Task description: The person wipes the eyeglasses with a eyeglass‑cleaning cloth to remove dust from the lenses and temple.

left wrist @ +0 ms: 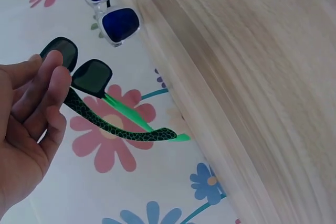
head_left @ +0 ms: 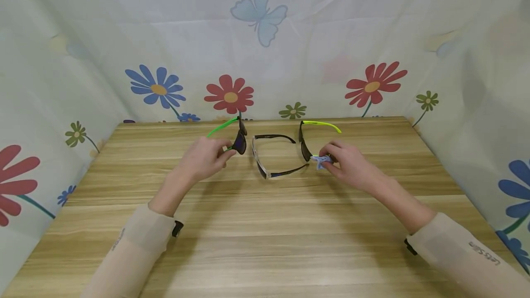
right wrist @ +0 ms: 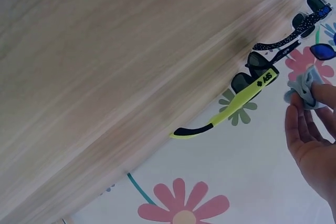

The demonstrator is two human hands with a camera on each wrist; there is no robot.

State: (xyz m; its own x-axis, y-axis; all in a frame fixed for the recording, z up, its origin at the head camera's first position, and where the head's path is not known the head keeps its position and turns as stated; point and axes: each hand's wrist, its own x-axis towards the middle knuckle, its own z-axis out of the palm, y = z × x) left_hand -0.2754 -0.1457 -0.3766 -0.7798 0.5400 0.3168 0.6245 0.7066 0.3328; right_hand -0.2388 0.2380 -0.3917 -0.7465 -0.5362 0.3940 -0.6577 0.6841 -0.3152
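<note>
My left hand [head_left: 202,158] pinches a pair of sunglasses [head_left: 239,143] with a black front and bright green temples. In the left wrist view, its fingers lie against one dark lens, and a crackle-patterned temple [left wrist: 121,130] extends beyond them. My right hand [head_left: 351,165] holds a small crumpled light-blue cloth [head_left: 321,162] between thumb and fingers. Just beside that cloth are sunglasses with yellow temples [head_left: 320,123] and dark lenses. In the right wrist view, the cloth [right wrist: 305,88] bunches at the fingertips, near the yellow temple [right wrist: 239,102].
Between the hands, clear-framed sunglasses [head_left: 285,172] with dark temples lie unfolded on the wood-grain table [head_left: 256,233]. Their lenses look blue in the left wrist view. A flower-printed white curtain [head_left: 182,49] surrounds the table's back and sides.
</note>
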